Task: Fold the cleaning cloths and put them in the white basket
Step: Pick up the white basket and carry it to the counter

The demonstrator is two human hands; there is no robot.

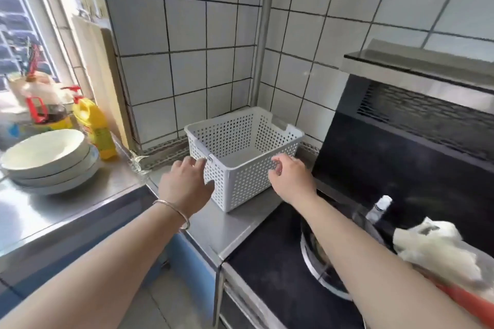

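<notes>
On the steel counter by the tiled corner, my left hand [184, 184] and right hand [290, 177] curl loosely against the empty white basket [242, 157]; no folding done, one crumpled cloth [438, 251] waits beside the stove.

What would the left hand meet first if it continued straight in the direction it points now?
Most likely the white basket: the left hand points forward at its near corner, fingertips already at or almost touching the perforated wall. Contact cannot be confirmed from this view.

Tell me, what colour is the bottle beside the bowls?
Yellow plastic bottle, red cap; head view.
</notes>
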